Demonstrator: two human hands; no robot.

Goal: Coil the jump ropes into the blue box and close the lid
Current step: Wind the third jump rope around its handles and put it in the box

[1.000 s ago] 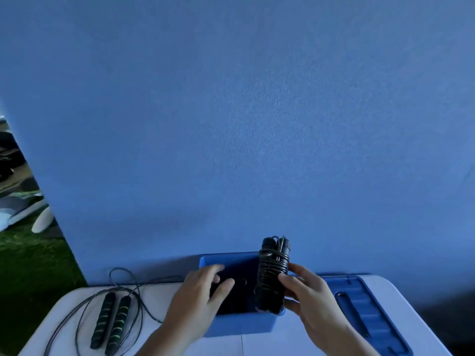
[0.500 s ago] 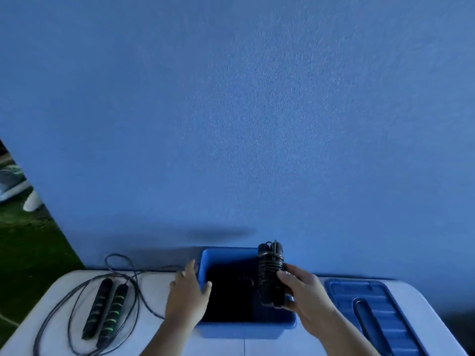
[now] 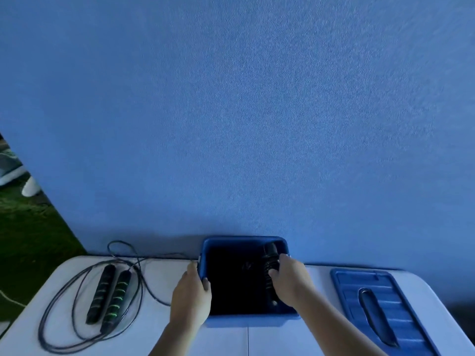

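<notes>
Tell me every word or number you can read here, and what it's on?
None: no readable text shows anywhere.
Blue plastic box: plain walls, no label.
Blue ribbed lid: only moulded ridges.
Black jump-rope handles with green stripes: stripes only, no letters.
Coiled black jump rope: too dark to tell.

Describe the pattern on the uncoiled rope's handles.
Black handles with green stripes, seen in the head view.
</notes>
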